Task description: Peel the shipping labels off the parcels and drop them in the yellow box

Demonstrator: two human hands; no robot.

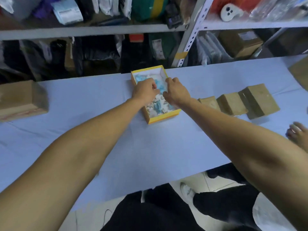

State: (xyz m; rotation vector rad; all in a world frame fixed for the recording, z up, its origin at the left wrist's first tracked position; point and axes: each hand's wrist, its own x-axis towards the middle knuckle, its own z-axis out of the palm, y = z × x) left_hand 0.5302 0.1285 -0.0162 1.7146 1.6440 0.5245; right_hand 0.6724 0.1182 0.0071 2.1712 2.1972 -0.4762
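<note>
— What's the biggest thing in front of you?

— The desk [150, 147], under a pale blue cloth, running the full width of the room. Behind it are metal shelves [93, 30] packed with bags and parcels.

— And on the desk?

— One large brown parcel [21, 100] far out on the person's left. On the right, a row of three smaller brown parcels [240, 102] touching one another; the one farthest right is the largest. The corner of another carton [300, 72] pokes in at the right edge.

— Where's the yellow box?

— The yellow box [164, 116] sits mid-desk toward the far edge, open on top, white inside, with crumpled white and blue label scraps [157, 105] heaped in it.

— The hands?

— Both arms reach straight out over it. The left hand [145, 90] is above the box's left side, its fingers curled in toward the middle. The right hand [176, 91] is over the right wall, its fingers bent and pointing at the left hand's. The fingertips nearly meet above the scraps. It's blurred, so I can't tell whether either hand is pinching a label or has let go.

— Anyone else?

— Another person's hand [298, 135] rests at the desk's right edge.
</note>
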